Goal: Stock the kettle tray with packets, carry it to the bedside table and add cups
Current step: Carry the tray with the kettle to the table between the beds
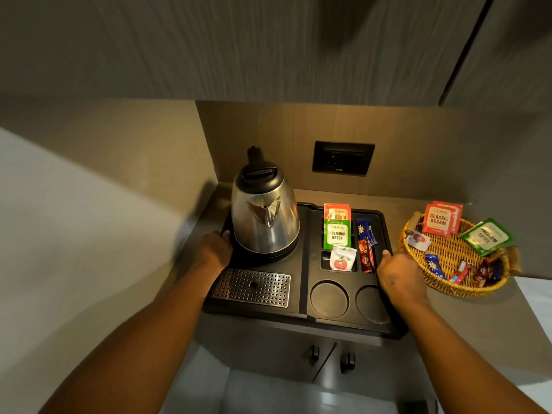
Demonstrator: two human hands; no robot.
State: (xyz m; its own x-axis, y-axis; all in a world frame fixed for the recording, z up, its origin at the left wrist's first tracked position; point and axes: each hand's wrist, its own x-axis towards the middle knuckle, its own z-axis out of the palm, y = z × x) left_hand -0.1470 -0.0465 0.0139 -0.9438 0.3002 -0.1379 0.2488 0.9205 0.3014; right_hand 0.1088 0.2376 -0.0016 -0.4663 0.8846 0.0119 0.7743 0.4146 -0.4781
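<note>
A black kettle tray [301, 282] sits on a narrow counter, with a steel kettle [264, 219] at its back left and a perforated metal drip grate [252, 286] in front. Its right compartments hold an orange tea packet [337, 211], a green tea packet [337, 234], a white sachet [342, 258] and blue and red stick packets [366, 246]. Two round cup recesses [329, 298] at the front right hold nothing. My left hand [213, 251] grips the tray's left edge. My right hand [398, 276] grips its right edge.
A wicker basket [454, 258] with more tea packets and sticks stands on the counter right of the tray. A black wall socket [343, 158] is behind. Walls close the nook at the left and back. Cabinet doors with handles [330, 358] lie below the counter.
</note>
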